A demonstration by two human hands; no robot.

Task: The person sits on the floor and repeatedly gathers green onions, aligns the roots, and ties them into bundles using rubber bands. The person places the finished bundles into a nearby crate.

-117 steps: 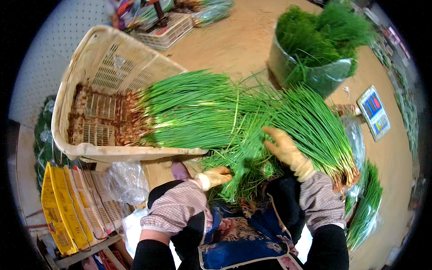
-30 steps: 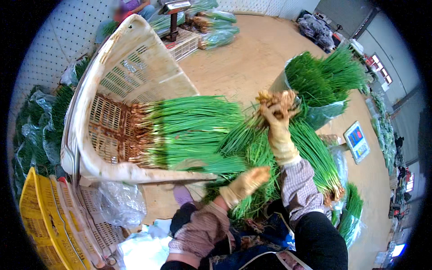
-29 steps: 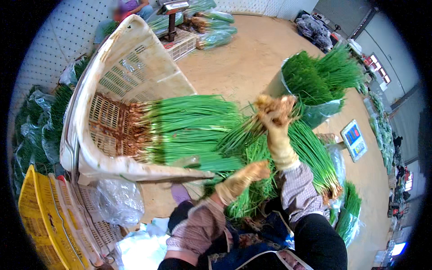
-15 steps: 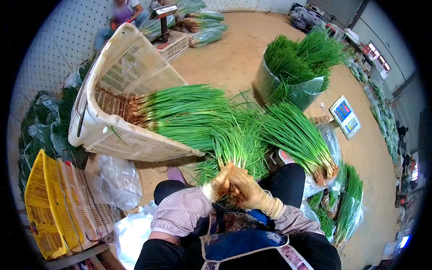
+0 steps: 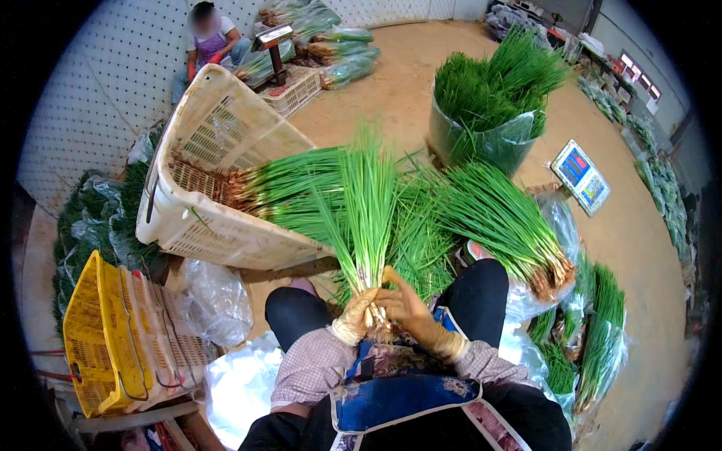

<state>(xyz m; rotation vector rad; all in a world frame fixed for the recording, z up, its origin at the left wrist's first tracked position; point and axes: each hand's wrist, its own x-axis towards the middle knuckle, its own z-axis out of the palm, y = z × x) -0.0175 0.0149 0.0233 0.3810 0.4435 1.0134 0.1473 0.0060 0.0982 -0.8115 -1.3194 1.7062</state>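
Note:
A bunch of spring onions stands nearly upright in front of me, leaves up and brown roots down. My left hand, in a pale glove, is closed around its lower stalks. My right hand, gloved too, has its fingers bent against the stalks from the right, with one digit raised beside them. Behind the bunch, more spring onions lie with their roots inside a tipped white plastic crate. Loose green leaves are heaped beyond my right hand. Another pile of spring onions rests to the right, roots toward me.
A clear bag of greens stands beyond, near a scale display. Bagged spring onions lie at the right. Yellow crate and clear plastic bags are at the left. Another person sits at the far left.
The bunch has come upright and stands higher, its leaves now in front of the crate's pile. My left hand has turned, and my right hand's grip has loosened, one digit lifting.

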